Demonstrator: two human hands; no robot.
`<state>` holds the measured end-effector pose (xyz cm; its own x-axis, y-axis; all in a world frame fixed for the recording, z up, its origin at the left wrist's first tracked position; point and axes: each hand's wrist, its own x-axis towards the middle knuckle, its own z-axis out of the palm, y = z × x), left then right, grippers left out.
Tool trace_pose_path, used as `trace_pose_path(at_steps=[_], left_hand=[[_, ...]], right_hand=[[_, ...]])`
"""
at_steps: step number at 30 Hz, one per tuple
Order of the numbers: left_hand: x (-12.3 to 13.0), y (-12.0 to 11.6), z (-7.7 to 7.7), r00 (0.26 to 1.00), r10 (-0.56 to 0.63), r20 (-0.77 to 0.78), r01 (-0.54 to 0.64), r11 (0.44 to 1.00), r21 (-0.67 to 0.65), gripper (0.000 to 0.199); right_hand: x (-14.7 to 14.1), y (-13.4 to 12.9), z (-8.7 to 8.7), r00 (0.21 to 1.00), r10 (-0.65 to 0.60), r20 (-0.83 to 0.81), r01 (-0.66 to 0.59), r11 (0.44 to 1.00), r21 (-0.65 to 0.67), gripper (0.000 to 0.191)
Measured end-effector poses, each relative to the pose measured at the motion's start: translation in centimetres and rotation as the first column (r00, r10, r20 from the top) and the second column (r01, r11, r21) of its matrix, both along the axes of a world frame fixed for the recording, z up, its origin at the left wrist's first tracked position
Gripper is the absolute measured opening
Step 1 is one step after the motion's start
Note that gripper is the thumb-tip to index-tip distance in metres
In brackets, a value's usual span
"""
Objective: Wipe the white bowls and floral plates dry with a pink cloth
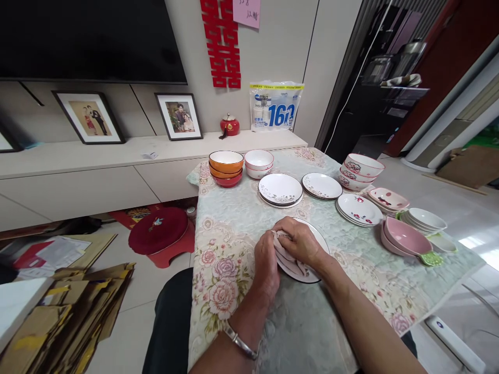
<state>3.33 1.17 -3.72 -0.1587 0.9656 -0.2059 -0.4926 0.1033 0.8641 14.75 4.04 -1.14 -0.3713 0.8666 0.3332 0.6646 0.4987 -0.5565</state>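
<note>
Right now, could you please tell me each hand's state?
Left hand: curled at the dark-rimmed white plate, grip unclear.
Right hand: closed on the beige cloth.

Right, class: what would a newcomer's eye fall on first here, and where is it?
Probably the left hand and right hand, together near the centre at a bunched cloth over a dark-rimmed plate. Next, perhaps, the bright red cutout on the wall beyond, and the orange bowls stacked at the table's far left corner.
</note>
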Motion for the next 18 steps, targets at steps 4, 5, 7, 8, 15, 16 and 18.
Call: trace_pose_path(at_steps=[4, 5, 7, 8, 15, 16, 18], left_hand=[[0.0, 0.0, -0.5, 0.999, -0.05, -0.02, 0.05, 0.999, -0.015, 0.024], [0.0, 0.0, -0.5, 0.998, -0.054, -0.03, 0.053, 0.998, -0.038, 0.022], [0.0, 0.1, -0.4, 0.997, -0.056, -0.05, 0.052, 0.996, -0.079, 0.02], [0.0, 0.2, -0.4, 0.997, -0.055, -0.061, 0.049, 0.994, -0.094, 0.018], [-0.1, 0.0, 0.1, 0.994, -0.044, -0.103, 0.029, 0.989, -0.145, 0.01], [-0.1, -0.1, 0.1, 0.993, -0.049, -0.103, 0.033, 0.988, -0.153, 0.011], [-0.1, -0.1, 0.1, 0.993, -0.063, -0.1, 0.045, 0.985, -0.165, 0.013]], right_hand=[[1.0, 0.2, 0.3, 0.946, -0.257, 0.198, 0.256, 0.966, 0.031, 0.02], [1.2, 0.1, 0.5, 0.896, -0.342, 0.284, 0.345, 0.938, 0.039, 0.019], [1.5, -0.3, 0.9, 0.76, -0.472, 0.448, 0.504, 0.862, 0.052, 0.018], [1.6, -0.6, 1.2, 0.689, -0.513, 0.512, 0.567, 0.822, 0.059, 0.018], [1.0, -0.9, 1.4, 0.612, -0.546, 0.572, 0.621, 0.78, 0.08, 0.02], [0.9, -0.7, 1.3, 0.664, -0.528, 0.529, 0.581, 0.81, 0.08, 0.019], [0.4, -0.5, 0.9, 0.808, -0.438, 0.395, 0.452, 0.89, 0.062, 0.018]])
